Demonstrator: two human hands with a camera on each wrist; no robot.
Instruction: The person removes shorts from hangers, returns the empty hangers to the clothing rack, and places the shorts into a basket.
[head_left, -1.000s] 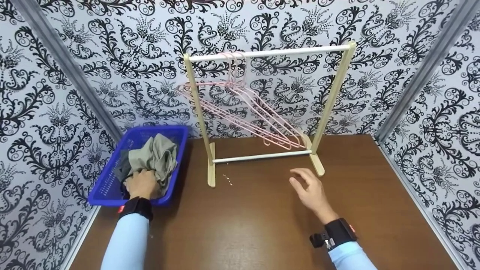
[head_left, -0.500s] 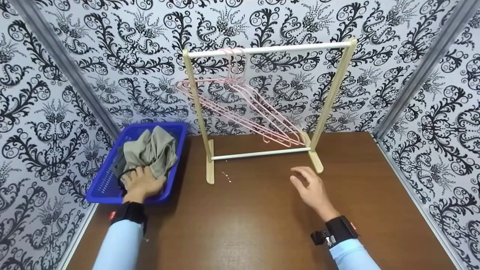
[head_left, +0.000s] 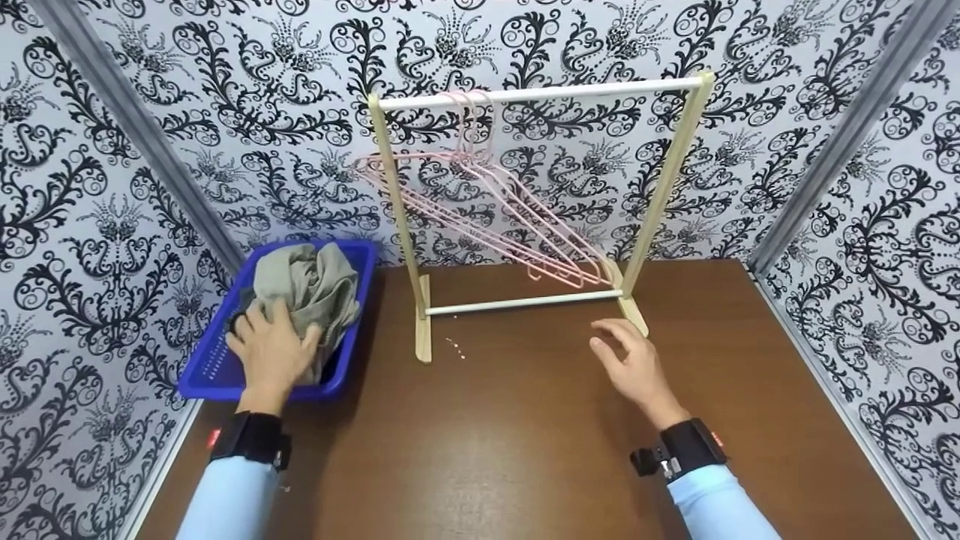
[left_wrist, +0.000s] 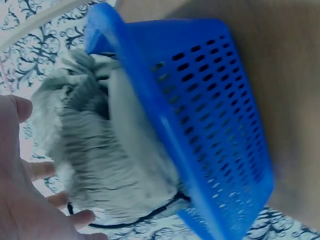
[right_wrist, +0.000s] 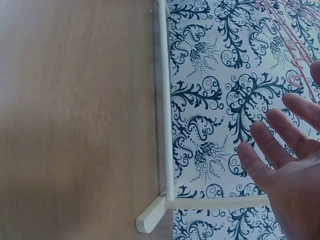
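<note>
My left hand [head_left: 271, 352] hovers with spread fingers over the near side of a blue plastic basket [head_left: 346, 360]. Crumpled grey-green cloth [head_left: 304, 281] fills the basket; in the left wrist view the cloth [left_wrist: 105, 155] shows a gathered band and a thin black cord [left_wrist: 145, 217]. That view shows the palm [left_wrist: 25, 195] beside the cloth, gripping nothing; whether a fingertip touches it I cannot tell. Over the table, near the rack's right foot, my right hand [head_left: 636, 371] is held with loosely bent fingers and nothing in them. Darker cloth at the basket's left is mostly hidden.
A small wooden rack [head_left: 397, 210] with white bars stands on the brown table [head_left: 480, 420]. Several pink hangers [head_left: 517, 210] hang from its top bar, towards the left. Patterned walls [head_left: 832, 217] close in the back and both sides. Small white specks [head_left: 456, 347] dot the table.
My left hand has come up off the cloth and its fingers have spread. The cloth sits pushed slightly farther back in the basket. My right hand has barely moved.
</note>
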